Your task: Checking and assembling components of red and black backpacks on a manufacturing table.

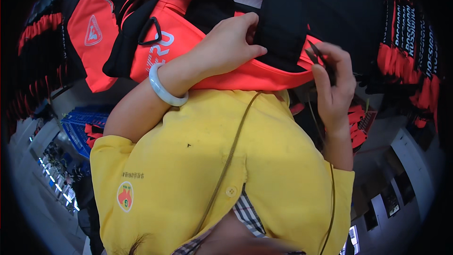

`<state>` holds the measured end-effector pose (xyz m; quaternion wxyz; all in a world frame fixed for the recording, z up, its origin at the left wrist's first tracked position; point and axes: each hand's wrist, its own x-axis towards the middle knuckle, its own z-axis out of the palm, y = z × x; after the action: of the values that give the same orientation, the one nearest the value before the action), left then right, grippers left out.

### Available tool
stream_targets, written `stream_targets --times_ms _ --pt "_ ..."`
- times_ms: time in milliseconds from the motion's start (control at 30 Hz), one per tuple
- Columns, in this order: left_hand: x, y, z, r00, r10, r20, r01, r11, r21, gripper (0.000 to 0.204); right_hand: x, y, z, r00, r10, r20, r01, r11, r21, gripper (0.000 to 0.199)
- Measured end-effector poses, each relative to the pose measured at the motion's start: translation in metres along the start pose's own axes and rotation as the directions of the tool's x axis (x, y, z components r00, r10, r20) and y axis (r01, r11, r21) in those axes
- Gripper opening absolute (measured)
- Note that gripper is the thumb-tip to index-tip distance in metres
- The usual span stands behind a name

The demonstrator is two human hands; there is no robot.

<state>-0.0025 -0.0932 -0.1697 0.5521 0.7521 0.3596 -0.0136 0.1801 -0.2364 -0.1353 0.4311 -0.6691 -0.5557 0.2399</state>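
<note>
A bright red-orange and black bag (222,82) spreads out in front of my yellow shirt. My left hand (233,42), with a pale bangle on its wrist, reaches across the bag. Its fingers curl at the edge of a wide black strap (283,28) and are partly hidden there; the thumb rests against the edge. At the bag's right end my right hand (336,75) is closed on a pair of small dark thread snips (313,53). The blades point up and left, beside the red edge near the strap, and look slightly apart.
A thin brown cord (231,153) hangs over my shirt. A black triangular ring (150,31) sits on the bag's left part. Rows of red and black straps (401,42) hang at both sides. A blue crate (80,125) with red pieces stands lower left.
</note>
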Motion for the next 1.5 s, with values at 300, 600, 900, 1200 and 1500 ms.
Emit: stream_targets --times_ms 300,600,900,1200,1500 --pt "-0.009 -0.003 0.008 0.981 0.078 -0.178 -0.101 0.988 -0.119 0.036 0.065 -0.001 0.003 0.797 -0.435 0.419 0.601 0.642 -0.477 0.024" --pt "-0.016 -0.004 0.012 0.971 0.046 -0.235 -0.067 0.994 -0.082 0.045 0.079 -0.004 0.012 0.700 -0.449 0.556 0.709 0.533 -0.463 0.028" --pt "-0.020 -0.006 0.014 0.968 0.048 -0.246 -0.086 0.986 -0.145 0.042 0.084 -0.011 0.011 0.663 -0.447 0.600 0.742 0.500 -0.447 0.029" --pt "-0.024 -0.009 0.017 0.964 0.074 -0.256 -0.121 0.977 -0.174 0.040 0.078 0.007 0.017 0.832 0.064 0.551 -0.220 0.950 0.223 0.018" --pt "-0.023 -0.007 0.018 0.951 0.082 -0.297 -0.135 0.978 -0.162 0.043 0.076 0.000 0.008 0.791 -0.425 0.441 0.604 0.659 -0.448 0.020"
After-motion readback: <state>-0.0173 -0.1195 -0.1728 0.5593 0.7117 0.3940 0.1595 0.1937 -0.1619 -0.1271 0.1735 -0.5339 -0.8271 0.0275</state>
